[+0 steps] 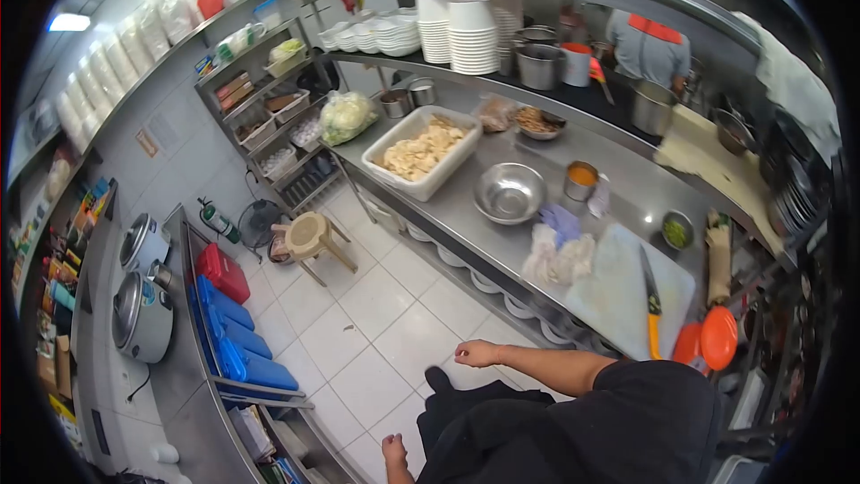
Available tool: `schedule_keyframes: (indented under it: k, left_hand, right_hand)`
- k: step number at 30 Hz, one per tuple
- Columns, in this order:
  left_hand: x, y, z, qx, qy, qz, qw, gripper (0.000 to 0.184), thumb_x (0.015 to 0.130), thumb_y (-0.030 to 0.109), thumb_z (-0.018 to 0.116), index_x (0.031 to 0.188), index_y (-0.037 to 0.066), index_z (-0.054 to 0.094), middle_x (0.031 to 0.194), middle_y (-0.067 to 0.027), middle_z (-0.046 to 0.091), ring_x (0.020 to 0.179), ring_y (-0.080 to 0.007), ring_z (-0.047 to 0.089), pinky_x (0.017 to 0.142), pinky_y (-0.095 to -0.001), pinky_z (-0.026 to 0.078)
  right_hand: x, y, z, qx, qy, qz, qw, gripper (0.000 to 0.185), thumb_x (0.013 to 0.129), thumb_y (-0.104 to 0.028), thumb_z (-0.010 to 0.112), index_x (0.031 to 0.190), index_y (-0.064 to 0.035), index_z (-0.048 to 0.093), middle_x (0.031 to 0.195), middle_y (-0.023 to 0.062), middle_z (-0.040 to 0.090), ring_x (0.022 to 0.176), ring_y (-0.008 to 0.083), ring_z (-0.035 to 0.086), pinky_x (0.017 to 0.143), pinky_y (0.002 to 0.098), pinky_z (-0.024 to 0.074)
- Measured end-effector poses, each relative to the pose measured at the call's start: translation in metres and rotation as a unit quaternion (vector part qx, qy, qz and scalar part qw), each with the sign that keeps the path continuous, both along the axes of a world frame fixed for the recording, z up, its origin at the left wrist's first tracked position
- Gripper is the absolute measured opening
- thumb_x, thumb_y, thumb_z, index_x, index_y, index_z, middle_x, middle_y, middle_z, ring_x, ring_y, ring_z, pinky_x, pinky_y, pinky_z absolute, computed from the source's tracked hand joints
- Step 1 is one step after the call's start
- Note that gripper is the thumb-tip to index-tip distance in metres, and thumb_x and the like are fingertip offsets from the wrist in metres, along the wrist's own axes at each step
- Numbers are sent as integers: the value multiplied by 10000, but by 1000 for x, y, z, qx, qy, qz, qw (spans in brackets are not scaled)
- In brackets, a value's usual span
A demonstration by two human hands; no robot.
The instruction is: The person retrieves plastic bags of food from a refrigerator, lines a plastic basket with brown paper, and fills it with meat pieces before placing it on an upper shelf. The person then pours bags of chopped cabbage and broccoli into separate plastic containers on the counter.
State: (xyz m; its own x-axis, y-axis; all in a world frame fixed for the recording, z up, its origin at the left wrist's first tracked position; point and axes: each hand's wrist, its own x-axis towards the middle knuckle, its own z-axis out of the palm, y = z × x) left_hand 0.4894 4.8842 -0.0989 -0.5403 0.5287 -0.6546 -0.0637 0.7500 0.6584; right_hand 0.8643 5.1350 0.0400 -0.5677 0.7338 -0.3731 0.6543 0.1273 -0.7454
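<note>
My right hand [477, 353] hangs over the white tiled floor [385, 305], its fingers curled in, with nothing seen in it. Lower down, my left hand [393, 445] is small in view near the bottom edge, also with curled fingers and no object visible. Neither touches anything. The steel worktable [448, 188] beyond my right hand bears a white cutting board [618, 282] with an orange-handled knife [652, 300]. Crumpled plastic gloves [555, 255], a steel bowl [510, 194] and a white tub [430, 181] of pale food pieces are also on it.
A beige stool [313, 235] stands on the floor. Blue bins [242, 341] and rice cookers [143, 318] line the left side. Stacked white bowls [473, 36] are on the upper shelf. Another person [645, 49] in grey is behind it.
</note>
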Motion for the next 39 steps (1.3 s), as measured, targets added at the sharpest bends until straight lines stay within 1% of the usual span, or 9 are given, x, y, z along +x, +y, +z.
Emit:
schedule_keyframes:
  k: [5, 13, 17, 25, 26, 28, 31, 34, 39]
  left_hand:
    - [-41, 198, 19, 75, -48, 19, 996, 447, 961, 262, 687, 1317, 21, 567, 1101, -96, 657, 824, -185, 613, 634, -355, 552]
    - [-110, 561, 94, 182, 64, -290, 938, 478, 980, 343, 672, 1283, -25, 636, 1112, -147, 721, 944, -211, 671, 801, -348, 550]
    - [-65, 710, 256, 278, 90, -359, 887, 499, 992, 346, 667, 1364, 22, 594, 1148, -155, 711, 989, -216, 674, 836, -352, 546]
    - [67, 936, 315, 316, 107, -366, 869, 716, 959, 529, 682, 1279, -98, 549, 1029, -252, 706, 882, -312, 719, 784, -382, 560]
    - [80, 947, 331, 237, 103, -395, 882, 751, 936, 583, 682, 1206, -106, 556, 931, -241, 706, 848, -321, 719, 769, -403, 560]
    - [100, 973, 351, 156, 119, -413, 889, 858, 864, 727, 671, 1038, -107, 567, 754, -231, 701, 807, -371, 729, 768, -468, 563]
    - [99, 1026, 352, 151, 239, -463, 840, 855, 825, 711, 700, 1098, -90, 579, 888, -301, 723, 928, -428, 732, 866, -498, 566]
    - [99, 1057, 382, 89, 178, -370, 907, 779, 822, 635, 713, 1137, -67, 594, 970, -299, 733, 985, -414, 735, 879, -478, 576]
    - [71, 1115, 382, 80, 362, -449, 813, 688, 852, 573, 677, 1149, -42, 598, 1071, -277, 734, 998, -426, 728, 900, -496, 569]
  right_hand:
    - [-86, 136, 86, -88, 96, -89, 988, 393, 1010, -352, 620, 1258, -49, 659, 1016, 113, 721, 836, 192, 683, 758, 360, 565]
    - [-88, 396, 221, 281, 78, -298, 909, 276, 956, -222, 651, 1130, -11, 684, 1098, 194, 682, 991, 344, 673, 873, 437, 540]
    - [-23, 546, 279, 395, 22, -333, 856, 262, 958, -207, 618, 1105, -5, 699, 1040, 193, 668, 931, 328, 661, 841, 412, 535]
    - [120, 825, 229, 459, -264, -412, 742, 505, 924, -316, 644, 1329, -16, 619, 1344, 222, 616, 1262, 386, 582, 1099, 491, 436]
    - [124, 838, 243, 298, -242, -413, 826, 560, 926, -341, 653, 1380, -20, 590, 1398, 224, 587, 1340, 405, 521, 1154, 490, 392]
    - [150, 867, 206, 280, -203, -397, 850, 633, 941, -349, 646, 1490, -72, 494, 1509, 189, 528, 1393, 382, 492, 1177, 480, 374]
    - [146, 886, 247, 92, -204, -465, 856, 671, 987, -425, 565, 1579, -156, 402, 1529, 175, 520, 1392, 369, 510, 1143, 486, 406]
    - [151, 876, 246, 29, -151, -478, 865, 617, 976, -442, 560, 1495, -115, 503, 1507, 171, 544, 1371, 369, 528, 1101, 480, 439]
    - [130, 818, 256, 218, -263, -459, 820, 430, 874, -372, 712, 1157, -48, 733, 1308, 167, 629, 1181, 375, 609, 983, 451, 516]
